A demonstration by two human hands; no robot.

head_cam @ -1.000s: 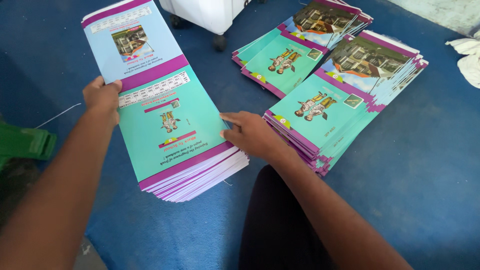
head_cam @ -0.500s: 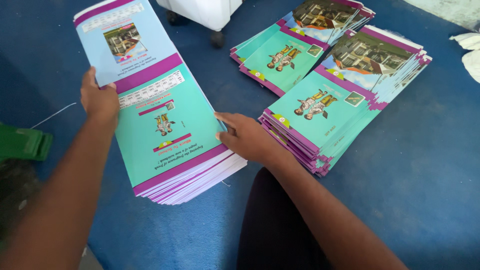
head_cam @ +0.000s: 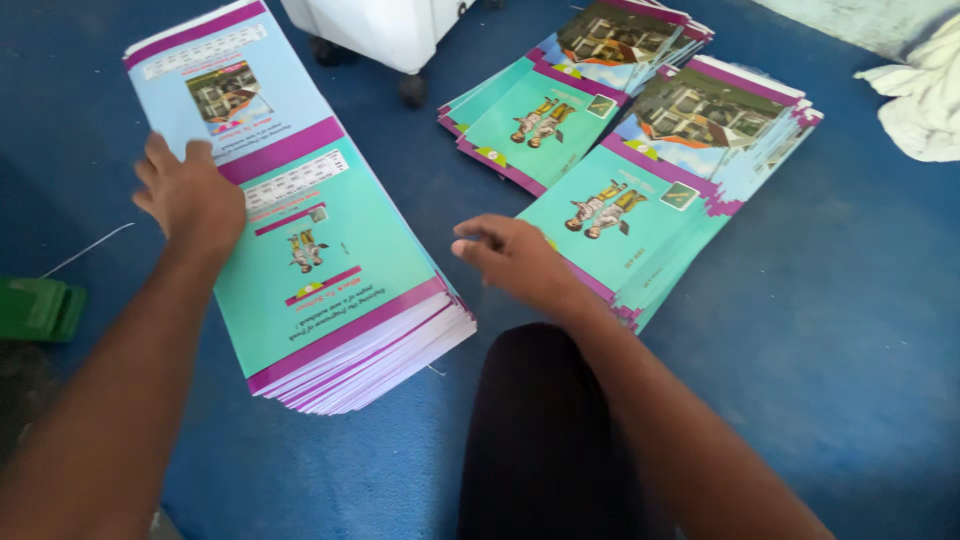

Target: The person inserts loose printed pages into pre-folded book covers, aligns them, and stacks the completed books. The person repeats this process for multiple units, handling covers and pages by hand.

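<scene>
Fingers [head_cam: 165, 170] of left hand [head_cam: 190, 200] rest flat atop printed sheet stack [head_cam: 320, 270].

Blue carpeted floor [head_cam: 860, 330], bearing everything in sight. Tall stack of long printed sheets [head_cam: 300, 230], teal and pale blue with magenta bands, lay flat at left of centre. Right of that stack, well apart: fanned pile of folded covers [head_cam: 670, 200], teal front and photo panel showing. Beyond that pile, farther from the stack: second, thinner pile of the same covers [head_cam: 570, 95], just beside the first. Behind the stack: white wheeled unit [head_cam: 385, 35], castors down on the floor. Left of the stack, near the edge: green object [head_cam: 35, 308]. Far right of the stack: crumpled white cloth [head_cam: 925, 95].
</scene>
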